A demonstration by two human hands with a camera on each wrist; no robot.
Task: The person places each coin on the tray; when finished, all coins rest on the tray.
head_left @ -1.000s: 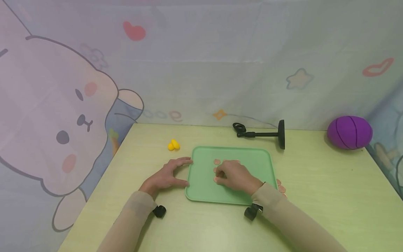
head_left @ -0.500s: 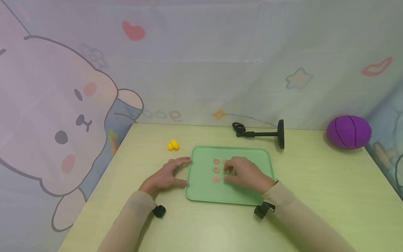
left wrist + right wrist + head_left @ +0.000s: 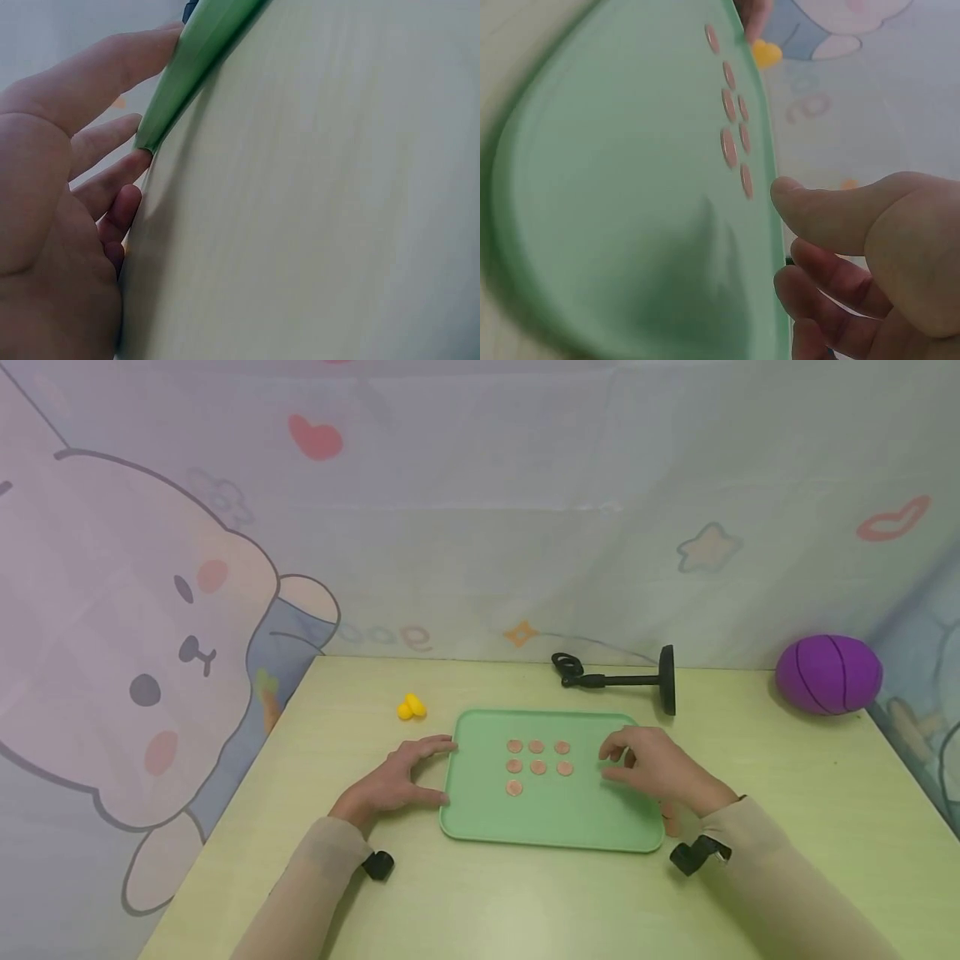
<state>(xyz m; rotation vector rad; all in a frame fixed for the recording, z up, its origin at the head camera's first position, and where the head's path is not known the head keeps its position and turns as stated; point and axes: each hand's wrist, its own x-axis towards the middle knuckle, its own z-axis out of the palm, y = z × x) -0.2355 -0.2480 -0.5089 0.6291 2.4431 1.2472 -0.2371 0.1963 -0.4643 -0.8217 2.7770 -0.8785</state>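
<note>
On the green tray (image 3: 570, 818) lie several small copper-coloured coins (image 3: 513, 787): three in the far row, three in the middle row, one in the near row. My left hand (image 3: 392, 782) is spread at the tray's left edge, its thumb and fingertips touching the rim. Above the tray's right side hovers my right hand (image 3: 663, 767), fingers loosely bent and nothing between them. In the right wrist view the thumb (image 3: 817, 214) stands apart from the fingers. More copper-coloured coins (image 3: 671, 825) lie on the table against the tray's right edge, partly hidden by the right hand.
Small yellow pieces (image 3: 412, 707) lie behind the tray's left corner. A black stand (image 3: 630, 680) lies on its side behind the tray. At the far right corner sits a purple ball (image 3: 828, 675). A printed cloth (image 3: 480, 527) hangs along the table's back edge.
My right hand has moved right, from the coin in the near row to the tray's right side, uncovering the coins in the rows. The left hand stays at the tray's edge.
</note>
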